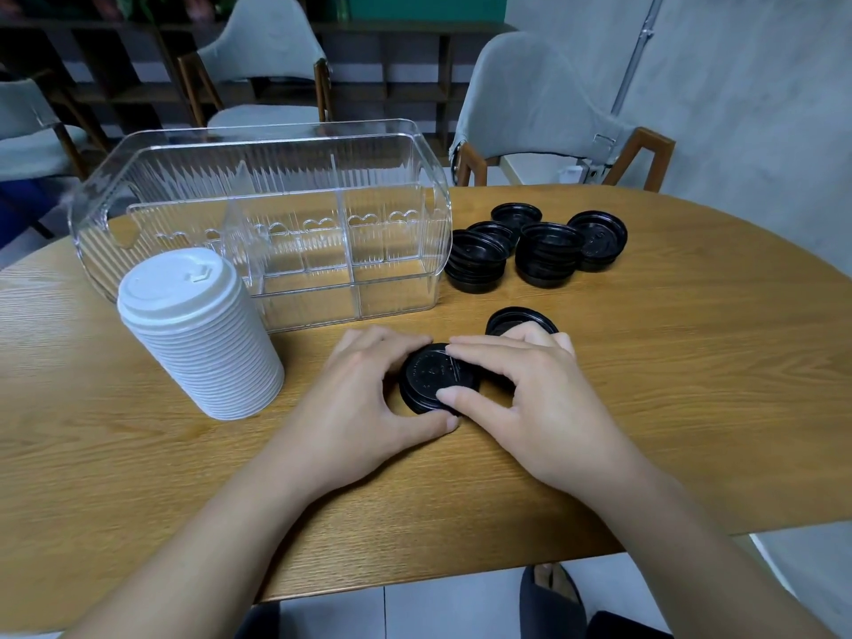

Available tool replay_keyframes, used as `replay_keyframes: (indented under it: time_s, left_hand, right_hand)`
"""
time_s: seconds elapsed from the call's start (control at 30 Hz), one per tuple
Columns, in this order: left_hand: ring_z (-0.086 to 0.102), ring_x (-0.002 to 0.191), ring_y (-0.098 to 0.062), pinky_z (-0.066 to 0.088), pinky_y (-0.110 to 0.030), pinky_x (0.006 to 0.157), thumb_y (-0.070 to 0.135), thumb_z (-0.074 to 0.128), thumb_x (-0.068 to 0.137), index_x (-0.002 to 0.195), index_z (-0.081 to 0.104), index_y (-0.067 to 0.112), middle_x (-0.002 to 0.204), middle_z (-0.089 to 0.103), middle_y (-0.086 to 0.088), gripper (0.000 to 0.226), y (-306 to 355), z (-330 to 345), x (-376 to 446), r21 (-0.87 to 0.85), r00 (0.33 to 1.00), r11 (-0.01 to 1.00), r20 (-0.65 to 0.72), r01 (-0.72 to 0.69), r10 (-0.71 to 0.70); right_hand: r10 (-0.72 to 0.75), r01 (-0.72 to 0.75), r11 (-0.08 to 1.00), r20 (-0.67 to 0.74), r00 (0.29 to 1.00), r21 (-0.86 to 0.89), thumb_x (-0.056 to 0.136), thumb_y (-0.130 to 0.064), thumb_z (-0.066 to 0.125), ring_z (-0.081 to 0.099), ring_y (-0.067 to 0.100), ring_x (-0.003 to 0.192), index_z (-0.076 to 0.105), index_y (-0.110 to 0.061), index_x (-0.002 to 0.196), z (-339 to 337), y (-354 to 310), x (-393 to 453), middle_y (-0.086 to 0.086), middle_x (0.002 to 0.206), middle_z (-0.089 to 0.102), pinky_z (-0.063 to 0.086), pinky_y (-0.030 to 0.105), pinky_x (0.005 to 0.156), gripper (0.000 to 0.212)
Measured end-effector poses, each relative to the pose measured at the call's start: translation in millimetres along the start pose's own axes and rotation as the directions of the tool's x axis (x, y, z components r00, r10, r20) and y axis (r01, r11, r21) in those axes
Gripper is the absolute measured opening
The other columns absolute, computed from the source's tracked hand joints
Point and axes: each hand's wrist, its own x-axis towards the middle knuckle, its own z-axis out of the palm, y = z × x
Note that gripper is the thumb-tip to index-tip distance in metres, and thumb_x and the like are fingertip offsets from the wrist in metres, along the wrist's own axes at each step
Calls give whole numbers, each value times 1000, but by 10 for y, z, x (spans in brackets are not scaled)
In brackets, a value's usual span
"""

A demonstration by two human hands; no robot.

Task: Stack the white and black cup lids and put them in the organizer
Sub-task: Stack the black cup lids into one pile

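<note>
A short stack of black lids [431,378] sits on the wooden table [645,385] in front of me. My left hand [364,398] curls round its left side, thumb at the near edge. My right hand [530,398] grips its right side, with fingers over the top and thumb on the near rim. One black lid [511,318] lies just behind my right hand. Several more black lids [539,246] lie in small piles at the back right. A tall stack of white lids [198,334] stands at the left. The clear plastic organizer [258,214] stands behind, with nothing in its compartments.
Grey upholstered chairs [544,108] stand beyond the far edge of the table. The table's near edge curves away at the right, with floor tiles and a dark slipper [551,597] below it.
</note>
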Motion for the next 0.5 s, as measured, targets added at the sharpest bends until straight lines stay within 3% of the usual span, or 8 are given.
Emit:
replay_keyframes:
  time_s: [0.13,0.2,0.27,0.37,0.5]
  left_hand:
    - [46,136,0,43,-32,119,90,74,73,157,59,41,136,58,32,99,6,10,-5,-4,1000,1000,14,7,-6]
    - [48,135,-1,45,-36,120,88,73,76,156,60,41,136,59,32,94,9,21,-6,-2,1000,1000,7,2,-2]
    - [49,134,-3,45,-40,120,86,73,77,154,62,41,135,60,31,91,7,28,-3,0,1000,1000,3,3,-3]
    - [50,133,-6,47,-42,118,83,74,76,151,64,41,133,62,30,86,25,50,2,14,1000,1000,-16,15,-15]
    - [48,134,-9,46,-44,119,82,72,75,152,64,37,134,61,28,90,52,62,5,33,999,999,-24,29,-28]
  right_hand:
    - [-3,3,1000,-6,1000,-9,94,-60,73,42,-8,115,73,-43,138,-2,-9,-9,-46,120,57,33,36,109,47]
    - [24,-24,1000,4,1000,7,93,-60,72,34,-16,114,72,-44,139,-3,-2,-16,-45,104,48,35,34,106,49]
    - [57,-57,998,23,998,5,91,-67,68,32,-5,105,68,-49,143,-7,-9,-21,-33,104,47,38,32,106,55]
    - [99,-99,995,37,994,-13,89,-72,65,34,8,110,64,-53,145,-2,-16,-3,-21,109,49,37,28,102,59]
    - [86,-86,996,31,996,-3,90,-69,67,34,6,109,61,-52,148,-18,-34,-22,-26,109,46,35,27,100,60]
